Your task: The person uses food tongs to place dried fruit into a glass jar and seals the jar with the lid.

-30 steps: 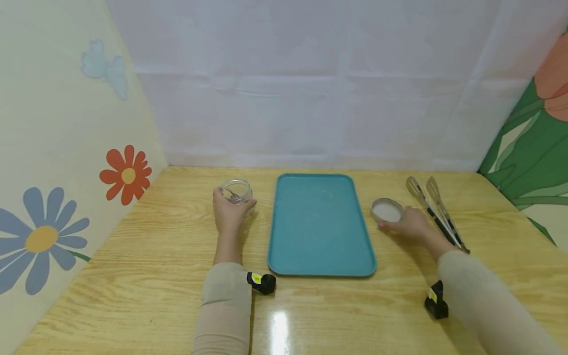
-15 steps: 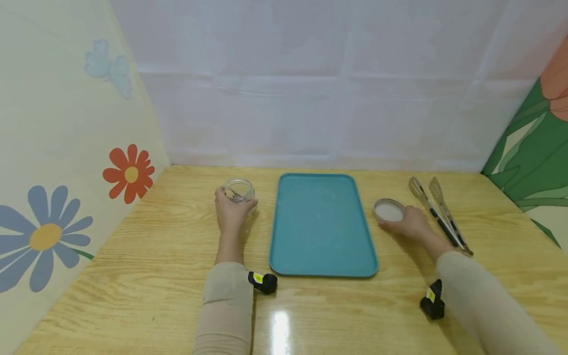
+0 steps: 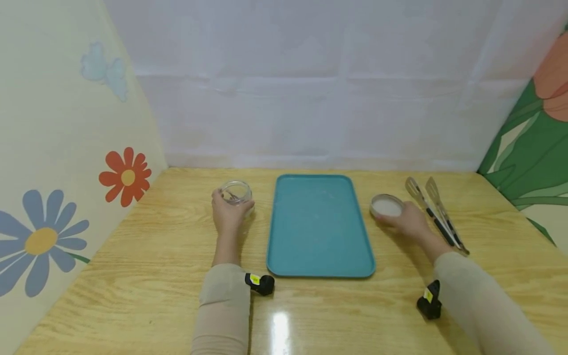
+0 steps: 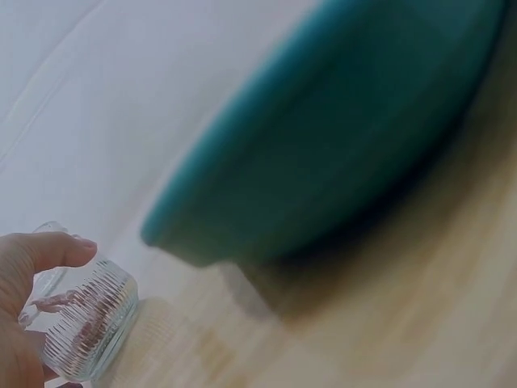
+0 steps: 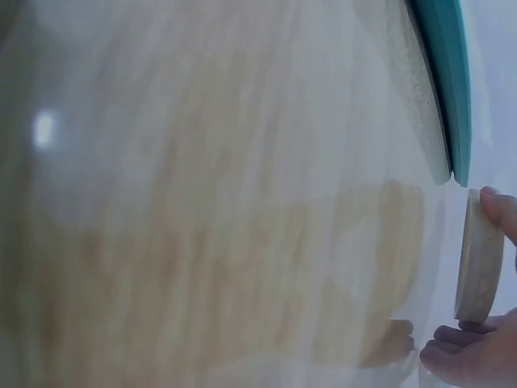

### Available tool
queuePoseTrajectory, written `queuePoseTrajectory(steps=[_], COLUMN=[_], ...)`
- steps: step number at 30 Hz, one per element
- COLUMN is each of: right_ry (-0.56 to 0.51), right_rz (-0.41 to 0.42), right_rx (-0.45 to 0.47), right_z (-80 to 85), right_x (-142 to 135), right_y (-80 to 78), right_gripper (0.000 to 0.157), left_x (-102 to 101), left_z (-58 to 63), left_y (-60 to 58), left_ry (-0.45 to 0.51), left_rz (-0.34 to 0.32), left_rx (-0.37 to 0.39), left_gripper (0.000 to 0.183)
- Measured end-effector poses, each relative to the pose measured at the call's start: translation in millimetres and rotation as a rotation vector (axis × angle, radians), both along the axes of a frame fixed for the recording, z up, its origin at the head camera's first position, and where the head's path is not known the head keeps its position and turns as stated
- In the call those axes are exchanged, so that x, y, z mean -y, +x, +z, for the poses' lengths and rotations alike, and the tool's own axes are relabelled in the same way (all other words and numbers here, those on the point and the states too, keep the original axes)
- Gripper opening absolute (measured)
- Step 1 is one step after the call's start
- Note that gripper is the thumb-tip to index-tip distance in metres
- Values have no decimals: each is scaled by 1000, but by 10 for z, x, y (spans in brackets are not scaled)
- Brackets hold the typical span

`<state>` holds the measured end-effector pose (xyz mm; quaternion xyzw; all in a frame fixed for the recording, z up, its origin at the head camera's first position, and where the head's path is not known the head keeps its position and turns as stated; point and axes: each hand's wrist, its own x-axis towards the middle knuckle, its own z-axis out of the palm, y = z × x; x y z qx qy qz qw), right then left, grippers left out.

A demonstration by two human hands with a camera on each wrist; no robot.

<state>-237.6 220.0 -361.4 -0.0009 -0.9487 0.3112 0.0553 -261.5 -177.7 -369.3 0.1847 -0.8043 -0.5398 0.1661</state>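
Note:
On the left of the table my left hand (image 3: 229, 211) grips a ribbed clear glass jar (image 3: 237, 190) from its near side. The jar's mouth faces up, and thin reddish-brown pieces (image 4: 93, 319) show through its wall in the left wrist view. To the right of the tray my right hand (image 3: 409, 222) holds a shallow round lid-like piece (image 3: 387, 206) with a whitish inside and a darker rim. In the right wrist view its pale side wall (image 5: 480, 263) lies between the thumb and the fingers. Whether it touches the table is hard to tell.
A teal rectangular tray (image 3: 320, 227) lies on the wooden table between my hands. Metal tongs (image 3: 439, 212) with slotted heads and black grips lie right of my right hand. A white cloth backdrop (image 3: 328, 88) stands behind, with painted panels on both sides.
My right thumb has shifted up a little on the near edge of the lid-like piece. The left hand and jar stay in place; the head view sways slightly.

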Motion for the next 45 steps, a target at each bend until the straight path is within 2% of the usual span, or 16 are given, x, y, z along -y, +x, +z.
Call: queuePoseTrajectory(steps=[8,15,20,25,32,45], right_ry=[-42,-2,-48,-53,-56,-35], right_rz=[-13,-29,-34,-27,-1,24], right_rx=[7,-25,-21,-17,35,-31], right_z=[42,56,94,141,241,438], right_x=[42,56,72,74,66,197], right_y=[12,-3,2,-11,-26,-66], right_gripper=[70,67,70,75,78,71], left_x=[-6,-21,-36,-42,-100,-318], left_z=[-10,10,39,101,233,397], left_y=[-13,-17,-37,-72,-99,-132], left_ry=[13,10,-7,-7,-17,-85], left_rz=[-7,-12,-30,-48,-62,-94], left_rx=[4,-6,-1,-7,-23,-38], left_gripper=[92,92,91,90,91,91])
